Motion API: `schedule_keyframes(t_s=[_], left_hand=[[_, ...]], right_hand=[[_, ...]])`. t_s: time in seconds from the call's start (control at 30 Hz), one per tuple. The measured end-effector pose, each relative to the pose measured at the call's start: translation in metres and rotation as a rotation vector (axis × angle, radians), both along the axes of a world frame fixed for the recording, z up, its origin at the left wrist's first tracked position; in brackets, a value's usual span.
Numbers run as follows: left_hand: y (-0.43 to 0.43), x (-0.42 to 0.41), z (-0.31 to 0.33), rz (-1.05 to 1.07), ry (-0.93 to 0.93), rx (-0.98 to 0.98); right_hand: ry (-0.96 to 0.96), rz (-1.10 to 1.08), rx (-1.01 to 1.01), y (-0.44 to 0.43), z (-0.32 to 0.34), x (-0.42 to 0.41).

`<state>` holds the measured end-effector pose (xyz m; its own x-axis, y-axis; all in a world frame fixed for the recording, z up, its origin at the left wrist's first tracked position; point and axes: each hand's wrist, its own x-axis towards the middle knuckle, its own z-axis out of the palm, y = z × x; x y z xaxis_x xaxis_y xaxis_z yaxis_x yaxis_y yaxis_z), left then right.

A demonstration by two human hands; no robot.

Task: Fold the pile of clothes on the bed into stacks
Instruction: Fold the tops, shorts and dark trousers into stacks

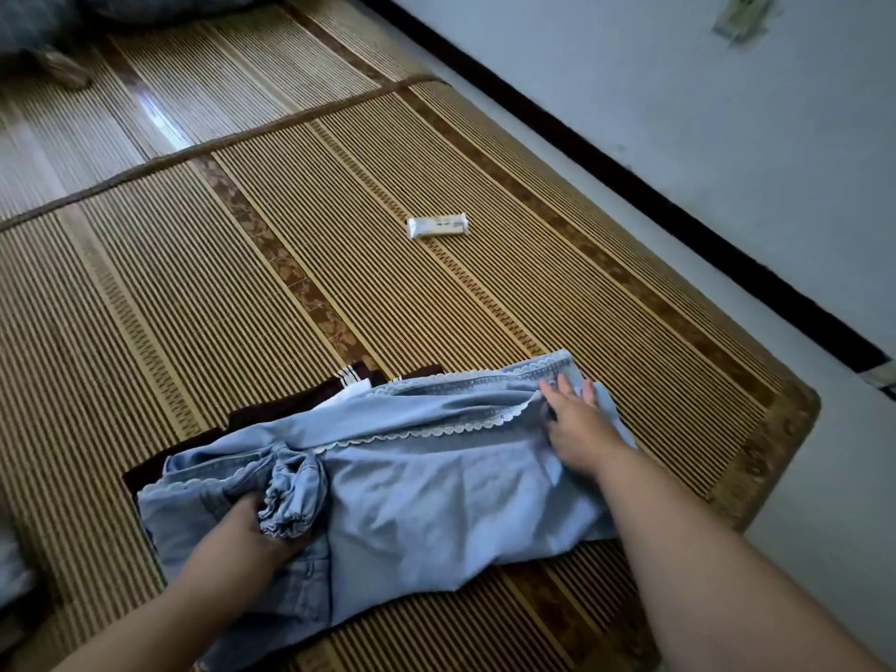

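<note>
A light blue denim garment [417, 482] with white scalloped lace trim lies across the bamboo mat [388, 293] near the front. My left hand [252, 531] grips its gathered, ruffled sleeve at the left end. My right hand [572, 419] lies flat with straight fingers on the garment's right end, pressing it down. A dark maroon garment [291, 400] with white stripes lies under the blue one, mostly hidden.
A small white wrapped packet [438, 226] lies on the mat further back. The bed's right edge runs diagonally beside a pale wall [679, 89]. Dark bedding [48, 26] is bunched at the far left corner. Pale fabric [12, 560] shows at the left edge.
</note>
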<state>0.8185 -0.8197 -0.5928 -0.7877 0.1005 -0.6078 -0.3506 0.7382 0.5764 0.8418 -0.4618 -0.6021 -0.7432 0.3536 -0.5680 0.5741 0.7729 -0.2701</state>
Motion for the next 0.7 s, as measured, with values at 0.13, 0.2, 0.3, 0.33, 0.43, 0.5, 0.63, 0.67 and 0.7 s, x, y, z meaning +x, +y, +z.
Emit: schedule_keyframes(t_s=[0.13,0.2,0.3,0.33,0.43,0.5,0.63,0.67,0.7], left_hand=[[0.003,-0.002,0.002,0.021,-0.001,-0.057],[0.006,-0.002,0.007,0.02,-0.017,-0.076],[0.014,0.002,0.017,0.017,0.003,-0.062],[0.015,0.004,0.021,0.028,0.015,-0.057],[0.016,0.01,0.027,0.081,0.036,-0.053],[0.014,0.015,0.032,0.131,0.05,-0.057],[0.007,0.024,0.048,0.155,0.059,-0.025],[0.005,0.026,0.054,0.151,0.07,-0.017],[0.003,0.028,0.059,0.149,0.078,-0.011]], right_hand=[[0.375,-0.359,0.078,0.008,0.005,0.017],[0.298,-0.559,0.187,0.01,0.011,0.037],[0.067,-0.656,0.088,0.013,0.008,0.052],[0.047,-0.654,0.032,0.014,0.009,0.05],[-0.009,-0.55,-0.027,0.01,0.016,0.04],[0.01,-0.496,0.01,0.004,0.021,0.035],[0.18,-0.541,-0.005,-0.005,0.042,0.042],[0.229,-0.548,-0.01,-0.007,0.052,0.045],[0.274,-0.557,-0.022,-0.008,0.063,0.049]])
